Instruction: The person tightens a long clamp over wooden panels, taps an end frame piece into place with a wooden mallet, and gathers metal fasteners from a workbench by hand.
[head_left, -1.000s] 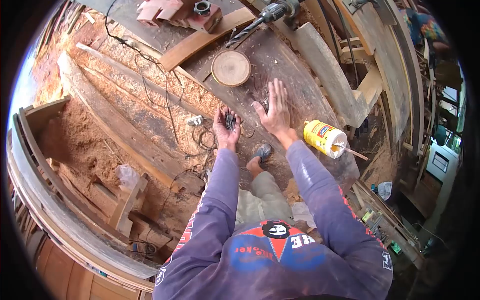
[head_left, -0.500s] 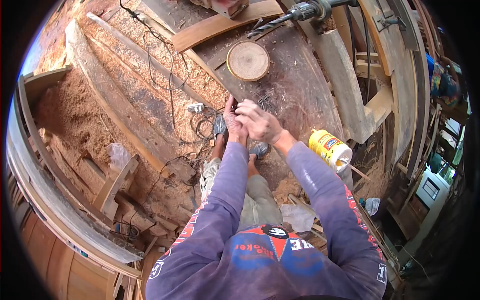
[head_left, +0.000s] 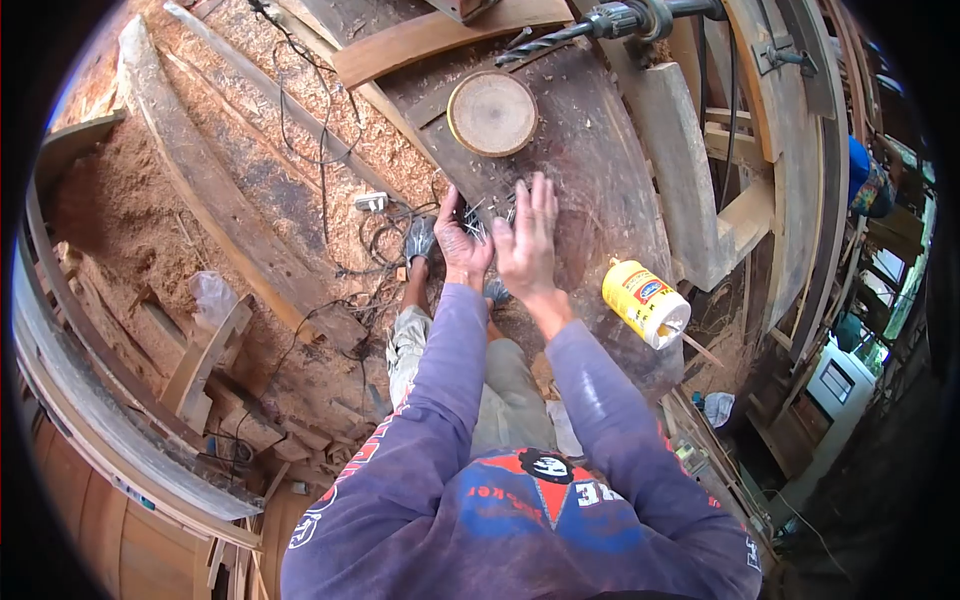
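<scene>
My left hand [head_left: 466, 250] is cupped palm up near the edge of the brown board [head_left: 610, 215], with thin metal nails [head_left: 474, 222] in its palm and at its fingers. Just to its right, my right hand [head_left: 529, 245] lies with fingers stretched out over the board. A few more nails show by its fingertips. Beyond both hands sits a round wood slice [head_left: 493, 113]. To the right stands a yellow glue bottle [head_left: 645, 301], its cut end towards me with a thin stick in it.
A drill [head_left: 610, 22] with a long bit lies at the top, beside a curved wooden piece [head_left: 450, 42]. Dark cables [head_left: 322, 160] and a white plug [head_left: 370, 202] lie on sawdust at the left. Wooden frame parts [head_left: 685, 170] stand at the right.
My right hand has come away from over my left palm and its fingers have straightened onto the board. Nails in my left hand are visible again.
</scene>
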